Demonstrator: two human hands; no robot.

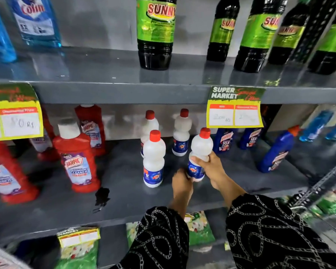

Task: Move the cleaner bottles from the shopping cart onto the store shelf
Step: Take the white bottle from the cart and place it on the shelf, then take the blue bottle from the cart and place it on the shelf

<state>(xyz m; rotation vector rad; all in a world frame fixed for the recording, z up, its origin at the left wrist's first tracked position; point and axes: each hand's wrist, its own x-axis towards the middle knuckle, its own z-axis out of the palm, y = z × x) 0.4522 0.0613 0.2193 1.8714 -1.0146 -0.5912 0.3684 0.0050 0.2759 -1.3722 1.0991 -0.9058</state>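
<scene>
white cleaner bottle (199, 152) with red cap, blue label low on the body, upright at the front of the middle shelf (124, 193), base at or just above the shelf surface; cannot tell which. right hand (209, 165) has its grip closed round the narrow waist, fingers wrapped over the top of the label. left hand (181, 182) sits at the base on the left side, fingertips touching the lower label, grip loosely curled against the bottle rather than closed around it. judged step: setting this bottle down into the front row and squaring it up. handling: rigid moulded plastic, looks full, so moderately heavy for its size; smooth glossy wall and label could slip, and the pinched waist is the natural place to hold, with a steadying touch at the base. tall and narrow-footed, so likely to tip if let go tilted. just left stands a matching bottle (154, 159), near but apart; two more matching ones (149, 126) (181, 133) stand behind. red bathroom cleaner bottles (77, 156) further left, dark blue bottles (275, 150) to the right, one of them leaning. a dark patch (102, 197) marks the shelf front left of the hands. yellow price tag (235, 107) hangs from the upper shelf edge above the bottle. green-labelled dark bottles (155, 32) on the upper shelf. wire edge of the shopping cart (322, 183) at far right; its contents too blurred to count.
</scene>
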